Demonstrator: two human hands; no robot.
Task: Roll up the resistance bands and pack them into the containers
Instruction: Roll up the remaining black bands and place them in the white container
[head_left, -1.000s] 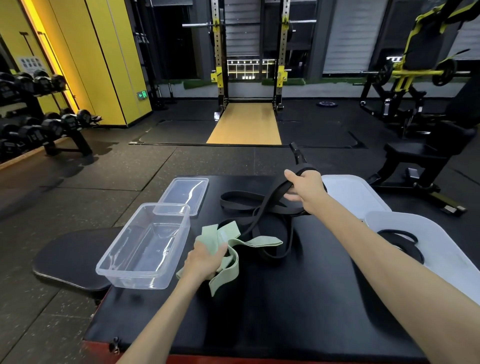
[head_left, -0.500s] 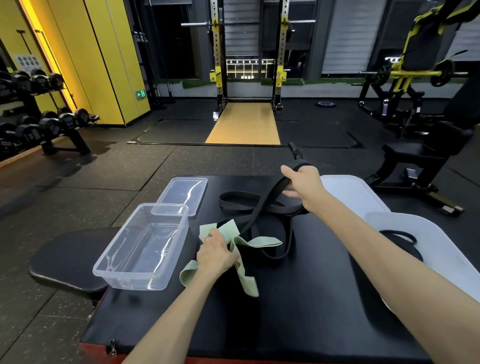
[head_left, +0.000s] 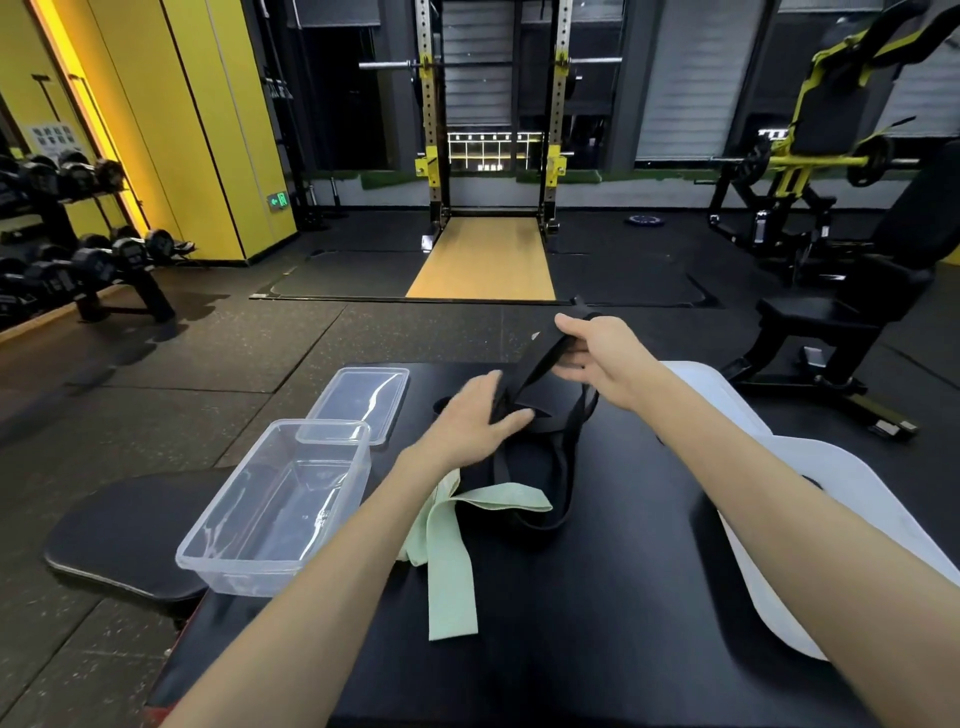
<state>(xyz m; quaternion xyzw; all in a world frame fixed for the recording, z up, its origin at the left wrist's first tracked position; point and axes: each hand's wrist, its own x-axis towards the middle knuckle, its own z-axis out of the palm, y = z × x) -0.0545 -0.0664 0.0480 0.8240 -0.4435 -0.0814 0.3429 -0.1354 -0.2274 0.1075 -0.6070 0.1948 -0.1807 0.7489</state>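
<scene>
A black resistance band (head_left: 563, 467) loops over the black padded table (head_left: 597, 597), one end lifted. My right hand (head_left: 597, 358) is shut on that raised end at the far middle. My left hand (head_left: 480, 415) grips the same band lower down, fingers wrapped on the strap. A pale green band (head_left: 449, 561) lies loose on the table under my left forearm, untouched. A clear empty container (head_left: 275, 504) stands at the table's left edge, its lid (head_left: 358, 402) flat behind it.
White containers (head_left: 852, 483) sit at the table's right edge, partly hidden by my right arm. A black bench pad (head_left: 119, 530) juts out low on the left. Gym machines, a squat rack and a dumbbell rack stand around on the floor.
My left hand let go of the green band, which dropped onto the table, and moved forward to take the black band. My right hand stayed, holding the raised end.
</scene>
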